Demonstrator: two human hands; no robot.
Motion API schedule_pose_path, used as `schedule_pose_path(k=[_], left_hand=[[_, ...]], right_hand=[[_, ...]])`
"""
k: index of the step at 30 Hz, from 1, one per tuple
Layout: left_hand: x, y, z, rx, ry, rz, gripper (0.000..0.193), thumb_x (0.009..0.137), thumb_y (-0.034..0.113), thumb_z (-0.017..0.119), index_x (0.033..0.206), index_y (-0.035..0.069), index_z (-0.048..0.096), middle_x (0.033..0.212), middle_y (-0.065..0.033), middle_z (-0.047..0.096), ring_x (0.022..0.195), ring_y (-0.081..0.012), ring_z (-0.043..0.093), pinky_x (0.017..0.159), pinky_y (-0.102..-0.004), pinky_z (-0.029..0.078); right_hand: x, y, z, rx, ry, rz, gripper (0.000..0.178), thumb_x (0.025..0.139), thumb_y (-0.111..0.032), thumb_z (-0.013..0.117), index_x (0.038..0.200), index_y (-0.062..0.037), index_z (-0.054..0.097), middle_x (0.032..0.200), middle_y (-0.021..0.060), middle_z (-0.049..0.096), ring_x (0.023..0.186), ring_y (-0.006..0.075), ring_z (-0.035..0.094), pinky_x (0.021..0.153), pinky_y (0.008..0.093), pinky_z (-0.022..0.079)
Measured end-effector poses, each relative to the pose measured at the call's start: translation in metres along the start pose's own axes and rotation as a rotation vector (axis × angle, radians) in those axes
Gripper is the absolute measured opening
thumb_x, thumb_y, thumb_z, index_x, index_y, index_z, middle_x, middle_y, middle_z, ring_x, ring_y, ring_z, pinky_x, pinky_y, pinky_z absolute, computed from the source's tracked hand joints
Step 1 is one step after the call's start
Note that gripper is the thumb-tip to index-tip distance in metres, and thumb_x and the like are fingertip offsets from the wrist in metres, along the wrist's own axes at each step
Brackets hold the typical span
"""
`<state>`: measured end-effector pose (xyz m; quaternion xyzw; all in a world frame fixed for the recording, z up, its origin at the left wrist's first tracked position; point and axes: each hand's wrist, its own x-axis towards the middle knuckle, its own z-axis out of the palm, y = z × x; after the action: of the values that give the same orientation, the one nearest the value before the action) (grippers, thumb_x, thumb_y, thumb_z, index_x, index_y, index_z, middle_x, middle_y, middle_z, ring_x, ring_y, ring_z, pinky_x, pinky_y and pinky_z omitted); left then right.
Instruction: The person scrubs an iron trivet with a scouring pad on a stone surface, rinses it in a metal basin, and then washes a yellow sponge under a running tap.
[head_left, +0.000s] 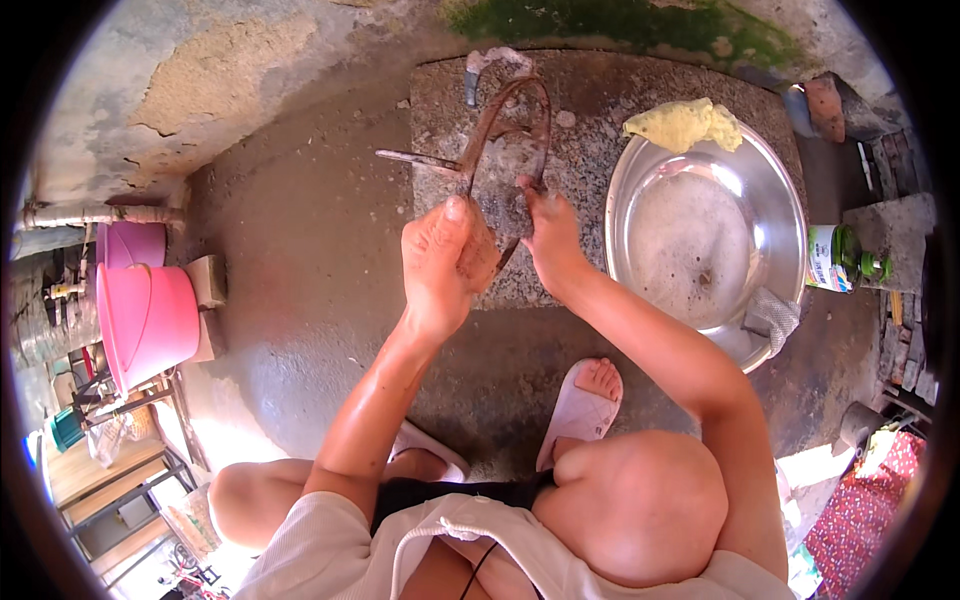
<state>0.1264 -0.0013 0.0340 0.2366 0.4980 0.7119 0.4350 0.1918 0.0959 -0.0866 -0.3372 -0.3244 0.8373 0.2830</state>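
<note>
Observed from the head view: a person squats on wet concrete ground, both hands raised over a low stone slab that serves as a worktop. The left hand is closed around the lower end of a rusty curved blade — a sickle-like tool — with the thumb pressed up along it, apparently to steady it. The right hand is closed on the blade's opposite edge at about 3 o'clock from the left hand, fingers pinched on the metal; whether it holds a scrubbing pad I cannot tell. The tool is held upright and clear of the slab, its loop arching toward 12 o'clock, with a thin spike sticking out toward 9 o'clock; this hold exposes both faces. Suds show on the metal and the slab. At 3 o'clock sits a wide steel basin of soapy water, placed within easy reach of the right hand, with a yellow cloth draped on its far rim and a mesh scrap on its near rim. Just beyond the basin lies a green bottle on its side — white label band, dark cap. At 9 o'clock, well apart, stand pink plastic tubs.
</note>
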Motion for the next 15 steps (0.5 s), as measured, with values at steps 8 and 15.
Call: schedule_pose_path(k=[8, 15], left_hand=[[-0.004, -0.021, 0.003, 0.117, -0.001, -0.016, 0.043, 0.091, 0.035, 0.044, 0.058, 0.012, 0.031, 0.047, 0.005, 0.026, 0.039, -0.0044, 0.021, 0.036, -0.0233, 0.013], [0.013, -0.035, 0.007, 0.092, -0.028, -0.05, 0.042, 0.092, 0.038, 0.043, 0.063, 0.007, 0.04, 0.052, 0.004, 0.035, 0.043, -0.0038, 0.027, 0.038, -0.0217, 0.021]], right_hand=[[-0.002, 0.022, -0.02, -0.572, -0.162, -0.398, 0.028, 0.087, -0.015, 0.044, 0.114, -0.0138, 0.041, 0.1, 0.005, 0.052, 0.085, 0.0179, 0.053, 0.067, 0.0367, 0.044], [0.009, 0.04, -0.023, -0.252, 0.083, 0.214, 0.031, 0.084, -0.013, 0.047, 0.113, -0.0059, 0.04, 0.093, 0.006, 0.053, 0.079, 0.0195, 0.055, 0.06, 0.036, 0.045]])
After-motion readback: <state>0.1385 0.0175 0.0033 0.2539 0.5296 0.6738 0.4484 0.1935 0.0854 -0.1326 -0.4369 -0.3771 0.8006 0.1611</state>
